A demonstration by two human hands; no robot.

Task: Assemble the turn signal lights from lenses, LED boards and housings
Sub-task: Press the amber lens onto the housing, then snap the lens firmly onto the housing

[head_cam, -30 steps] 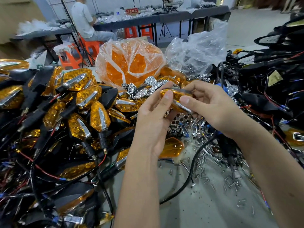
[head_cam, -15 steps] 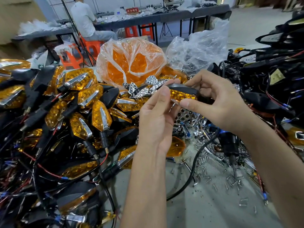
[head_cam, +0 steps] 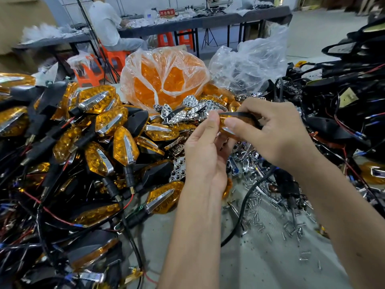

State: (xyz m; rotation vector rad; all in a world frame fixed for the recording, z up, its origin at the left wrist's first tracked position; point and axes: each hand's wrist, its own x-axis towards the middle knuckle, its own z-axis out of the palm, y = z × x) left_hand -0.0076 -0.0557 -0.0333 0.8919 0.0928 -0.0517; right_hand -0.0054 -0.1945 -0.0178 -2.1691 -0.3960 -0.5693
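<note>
On the left, a heap of finished lights (head_cam: 125,147). In the middle, left hand (head_cam: 205,161) pinching the amber lens (head_cam: 233,124); right hand (head_cam: 277,132) gripping its black housing (head_cam: 241,114), held above the table, probably to press both together.

Two hands were in view, the left hand (head_cam: 205,157) and the right hand (head_cam: 277,132), and between them they held one turn signal light (head_cam: 237,122). Behind the hands stood two plastic bags, one full of orange lenses (head_cam: 164,80) and one clear bag (head_cam: 250,61). Left of the hands, the assembled lights (head_cam: 125,147) were too many to count, as were the loose screws (head_cam: 291,226) below the right hand.
</note>
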